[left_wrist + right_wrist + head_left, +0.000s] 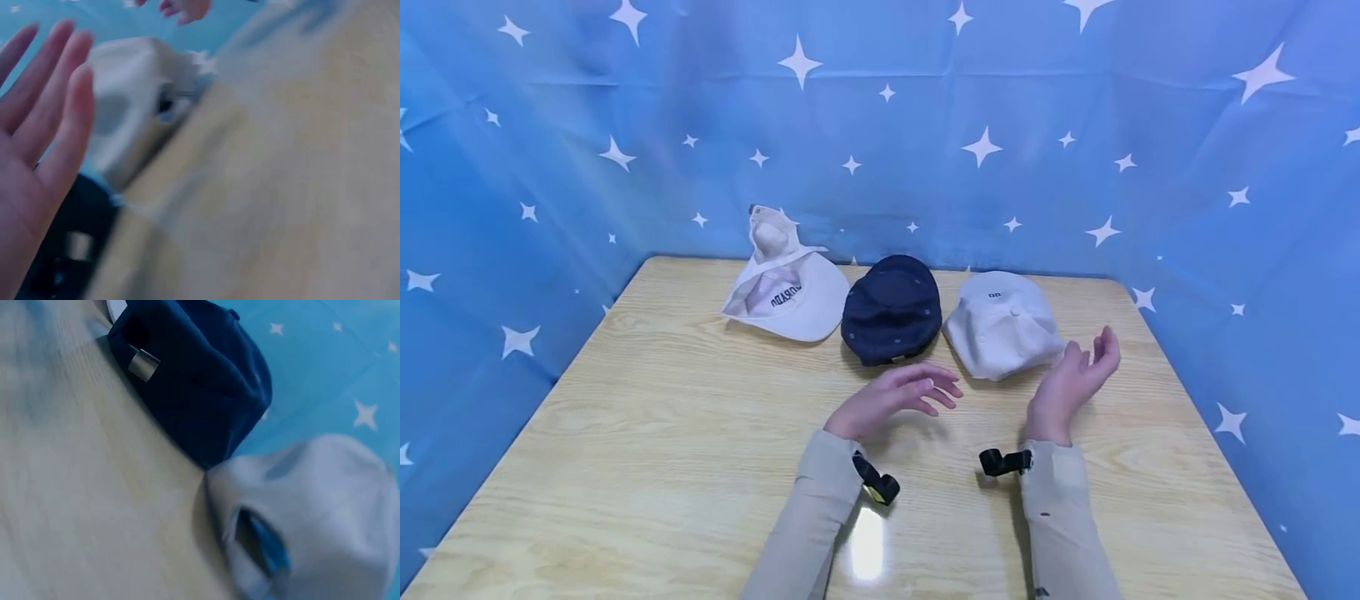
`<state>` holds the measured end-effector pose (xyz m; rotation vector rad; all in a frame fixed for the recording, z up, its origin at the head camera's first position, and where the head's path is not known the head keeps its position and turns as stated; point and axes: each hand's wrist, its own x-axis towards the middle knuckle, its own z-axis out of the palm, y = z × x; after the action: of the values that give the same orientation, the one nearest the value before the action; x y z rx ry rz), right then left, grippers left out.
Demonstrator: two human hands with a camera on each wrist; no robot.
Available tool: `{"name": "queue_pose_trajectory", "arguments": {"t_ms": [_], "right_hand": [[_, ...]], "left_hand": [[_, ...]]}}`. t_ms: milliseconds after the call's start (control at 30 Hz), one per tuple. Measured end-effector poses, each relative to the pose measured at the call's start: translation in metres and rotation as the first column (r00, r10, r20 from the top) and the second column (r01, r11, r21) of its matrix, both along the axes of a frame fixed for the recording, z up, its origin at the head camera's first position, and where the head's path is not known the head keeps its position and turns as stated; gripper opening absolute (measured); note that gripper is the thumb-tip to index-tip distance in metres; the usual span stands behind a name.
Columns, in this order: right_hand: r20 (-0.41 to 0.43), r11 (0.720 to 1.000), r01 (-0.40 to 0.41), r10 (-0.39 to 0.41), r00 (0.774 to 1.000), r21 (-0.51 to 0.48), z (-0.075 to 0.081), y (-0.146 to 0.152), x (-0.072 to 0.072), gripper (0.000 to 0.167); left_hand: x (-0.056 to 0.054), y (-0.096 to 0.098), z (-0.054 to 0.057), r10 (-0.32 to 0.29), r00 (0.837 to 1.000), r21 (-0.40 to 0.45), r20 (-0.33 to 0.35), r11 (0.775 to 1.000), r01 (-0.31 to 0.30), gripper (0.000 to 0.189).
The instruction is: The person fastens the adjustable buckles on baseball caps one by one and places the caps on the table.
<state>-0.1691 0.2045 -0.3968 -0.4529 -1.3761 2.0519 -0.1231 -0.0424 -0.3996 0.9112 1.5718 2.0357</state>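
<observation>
Three baseball caps sit in a row at the table's far side. The leftmost, a white cap (820, 300), lies tipped with its inside and dark lettering showing. A navy cap (891, 308) is in the middle, its metal strap buckle (144, 365) visible in the right wrist view. On the right is a pale grey-white cap (1000, 325) with a small dark mark and an opening at its back. My left hand (898, 396) hovers just in front of the navy cap, holding nothing, fingers loosely extended. My right hand (1071, 383), empty with relaxed fingers, is beside the pale cap's right edge.
The caps and hands are over a light wood-grain table (662, 433). A blue cloth backdrop (880, 117) with white stars rises behind the table and along both sides. Each sleeve carries a small black wrist camera (992, 462).
</observation>
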Motion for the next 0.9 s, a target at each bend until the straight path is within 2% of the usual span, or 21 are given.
{"name": "queue_pose_trajectory", "arguments": {"t_ms": [67, 167, 233, 300, 367, 400, 433, 500, 567, 633, 700, 767, 867, 900], "right_hand": [[-0.086, 1.000, 0.014, -0.014, 0.996, 0.010, 0.010, -0.007, 0.002, 0.042], [-0.160, 0.999, 0.001, 0.007, 0.987, 0.053, 0.023, -0.023, 0.004, 0.039], [-0.193, 0.995, -0.017, 0.036, 0.981, 0.099, 0.028, -0.037, 0.004, 0.037], [-0.233, 0.989, -0.037, 0.070, 0.970, 0.145, 0.031, -0.051, 0.004, 0.035], [-0.281, 0.984, -0.059, 0.105, 0.954, 0.169, 0.031, -0.065, 0.004, 0.033], [-0.300, 0.982, -0.072, 0.122, 0.946, 0.172, 0.030, -0.071, 0.004, 0.033], [-0.314, 0.981, -0.091, 0.142, 0.939, 0.173, 0.029, -0.079, 0.004, 0.033], [-0.328, 0.977, -0.130, 0.179, 0.928, 0.167, 0.026, -0.093, 0.004, 0.031], [-0.332, 0.970, -0.183, 0.228, 0.915, 0.162, 0.022, -0.106, 0.004, 0.031], [-0.330, 0.957, -0.233, 0.278, 0.902, 0.171, 0.019, -0.119, 0.005, 0.031], [-0.328, 0.943, -0.273, 0.324, 0.887, 0.192, 0.016, -0.130, 0.005, 0.030], [-0.318, 0.928, -0.314, 0.365, 0.875, 0.202, 0.014, -0.141, 0.005, 0.029], [-0.281, 0.905, -0.373, 0.420, 0.863, 0.205, 0.013, -0.154, 0.005, 0.027], [-0.260, 0.894, -0.399, 0.443, 0.858, 0.204, 0.013, -0.157, 0.005, 0.027]], "left_hand": [[-0.003, -0.013, 0.001, -0.005, 1.000, 0.052, -0.015, 0.999, 0.005, 0.033], [-0.008, -0.041, -0.002, 0.047, 0.999, 0.200, -0.017, 0.979, -0.043, 0.033], [-0.011, -0.061, -0.005, 0.095, 0.996, 0.315, -0.001, 0.945, -0.089, 0.033], [-0.011, -0.079, -0.010, 0.167, 0.985, 0.405, 0.040, 0.899, -0.169, 0.032], [-0.010, -0.093, -0.016, 0.268, 0.956, 0.438, 0.116, 0.850, -0.292, 0.031], [-0.009, -0.098, -0.019, 0.325, 0.932, 0.433, 0.159, 0.826, -0.361, 0.030], [-0.008, -0.103, -0.023, 0.380, 0.902, 0.414, 0.207, 0.801, -0.432, 0.028], [-0.006, -0.110, -0.030, 0.477, 0.830, 0.349, 0.289, 0.755, -0.555, 0.026], [-0.005, -0.114, -0.038, 0.547, 0.763, 0.293, 0.345, 0.709, -0.641, 0.025], [-0.005, -0.116, -0.044, 0.595, 0.706, 0.254, 0.384, 0.667, -0.700, 0.026], [-0.007, -0.118, -0.048, 0.656, 0.627, 0.198, 0.421, 0.608, -0.769, 0.029], [-0.009, -0.120, -0.050, 0.706, 0.533, 0.149, 0.466, 0.531, -0.834, 0.029], [-0.014, -0.125, -0.051, 0.751, 0.389, 0.091, 0.533, 0.406, -0.909, 0.029], [-0.015, -0.127, -0.051, 0.756, 0.361, 0.089, 0.546, 0.376, -0.922, 0.028]]}}
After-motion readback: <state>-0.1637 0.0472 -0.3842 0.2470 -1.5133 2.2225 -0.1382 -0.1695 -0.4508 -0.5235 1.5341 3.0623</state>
